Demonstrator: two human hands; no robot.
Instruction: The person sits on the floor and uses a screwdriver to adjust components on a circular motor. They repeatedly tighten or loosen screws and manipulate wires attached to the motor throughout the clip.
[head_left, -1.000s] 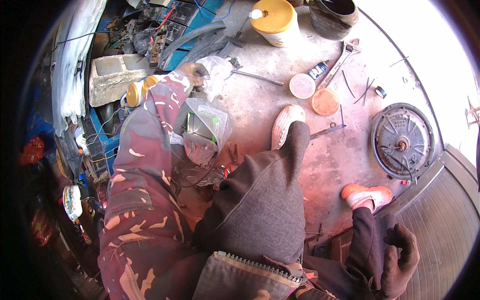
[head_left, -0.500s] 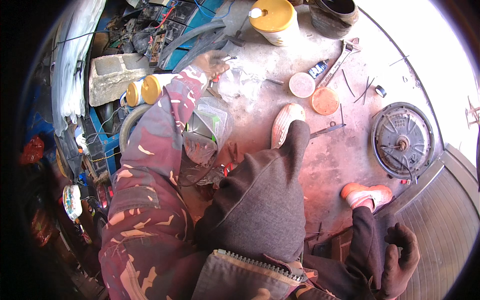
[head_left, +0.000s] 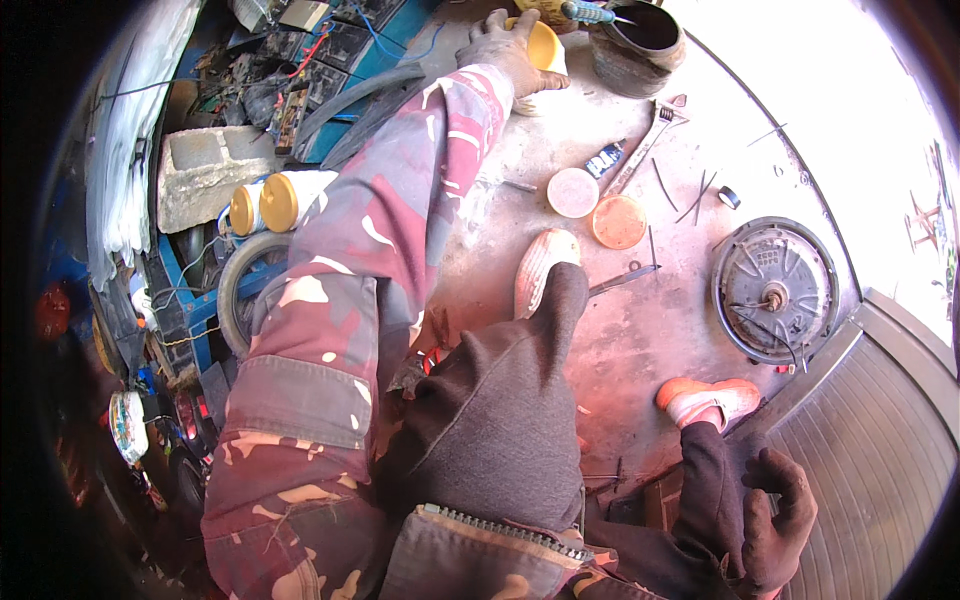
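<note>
My left hand (head_left: pixel 510 55) reaches to the top of the view, its spread fingers gripping round a yellow-lidded tub (head_left: pixel 544 50). Just right of it, a blue-handled tool (head_left: pixel 588 12) lies across the rim of a dark pot (head_left: pixel 640 65). My right hand (head_left: pixel 775 520) hangs at the lower right, fingers half curled with a gap to the thumb, nothing seen in it. Below the tub sit a pale round container (head_left: pixel 572 192), an orange one (head_left: pixel 619 222), a small dark bottle (head_left: pixel 604 160) and an adjustable wrench (head_left: pixel 640 150). My left forearm hides much of the floor beneath it.
A wheel hub (head_left: pixel 772 290) lies at the right, beside a ridged metal panel (head_left: pixel 880 450). Cluttered batteries, cables, a concrete block (head_left: pixel 210 185), two yellow-capped containers (head_left: pixel 279 202) and a tyre (head_left: pixel 240 300) fill the left. My shoes rest on the concrete floor (head_left: pixel 650 330).
My left hand has moved up and right, away from the clear plastic bag and onto the yellow-lidded tub; its forearm now covers the mesh item. My right hand has stayed low at the right.
</note>
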